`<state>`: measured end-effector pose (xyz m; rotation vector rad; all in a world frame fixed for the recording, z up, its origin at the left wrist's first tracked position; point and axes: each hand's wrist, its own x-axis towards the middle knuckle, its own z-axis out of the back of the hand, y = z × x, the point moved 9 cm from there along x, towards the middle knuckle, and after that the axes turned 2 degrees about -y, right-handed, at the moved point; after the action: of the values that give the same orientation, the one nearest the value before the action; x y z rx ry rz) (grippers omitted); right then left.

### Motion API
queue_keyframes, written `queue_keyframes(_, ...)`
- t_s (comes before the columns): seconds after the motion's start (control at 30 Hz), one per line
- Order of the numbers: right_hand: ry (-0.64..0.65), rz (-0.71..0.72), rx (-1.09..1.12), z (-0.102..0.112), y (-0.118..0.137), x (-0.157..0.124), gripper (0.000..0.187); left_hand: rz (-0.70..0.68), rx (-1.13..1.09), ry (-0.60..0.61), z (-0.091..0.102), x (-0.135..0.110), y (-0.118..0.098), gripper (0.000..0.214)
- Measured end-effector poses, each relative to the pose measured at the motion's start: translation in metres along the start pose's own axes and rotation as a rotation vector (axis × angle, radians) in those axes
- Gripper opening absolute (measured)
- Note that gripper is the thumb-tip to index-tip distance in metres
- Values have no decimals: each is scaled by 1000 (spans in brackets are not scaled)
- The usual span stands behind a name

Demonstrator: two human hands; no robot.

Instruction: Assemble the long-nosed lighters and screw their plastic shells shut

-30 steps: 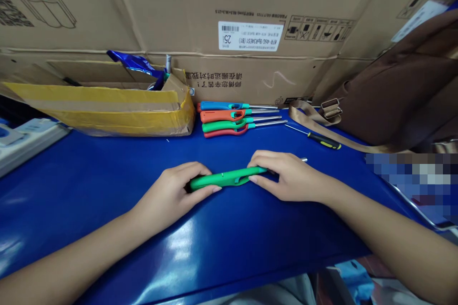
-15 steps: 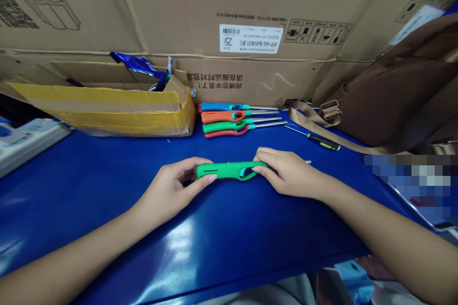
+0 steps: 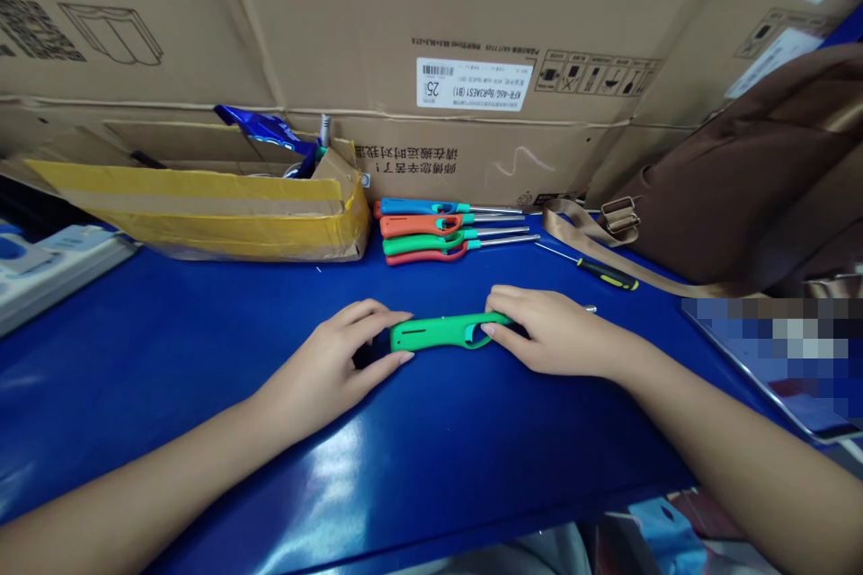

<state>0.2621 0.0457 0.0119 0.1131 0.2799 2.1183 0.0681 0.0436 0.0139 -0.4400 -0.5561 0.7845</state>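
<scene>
A green long-nosed lighter lies crosswise on the blue table between my hands. My left hand curls round its butt end, thumb below and fingers above. My right hand is closed over the trigger end, and the metal nozzle tip pokes out past it. Behind them a row of several lighters, blue, orange, green and red, lies side by side with nozzles pointing right.
A yellow-taped open carton stands at the back left, big cardboard boxes line the back. A small screwdriver and a brown bag with its strap lie at the right. A white tray is at the far left.
The green lighter has been turned in my hands and shifted a little to the right; my left hand now grips only its very end. The view has tilted slightly.
</scene>
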Motion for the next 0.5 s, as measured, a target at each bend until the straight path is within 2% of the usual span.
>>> queue_keyframes(0.2,-46,-25,-13,8,-6,1,26,-19,62,1,-1,0,1,38)
queue_keyframes(0.37,-142,-28,-96,17,-10,3,33,-30,73,9,-1,-1,0,36)
queue_keyframes(0.43,-181,-136,-178,22,-25,3,31,-36,76,3,0,-1,-1,36)
queue_keyframes(0.5,-185,-325,-300,28,-51,-2,23,-37,81,-2,1,-1,-2,36)
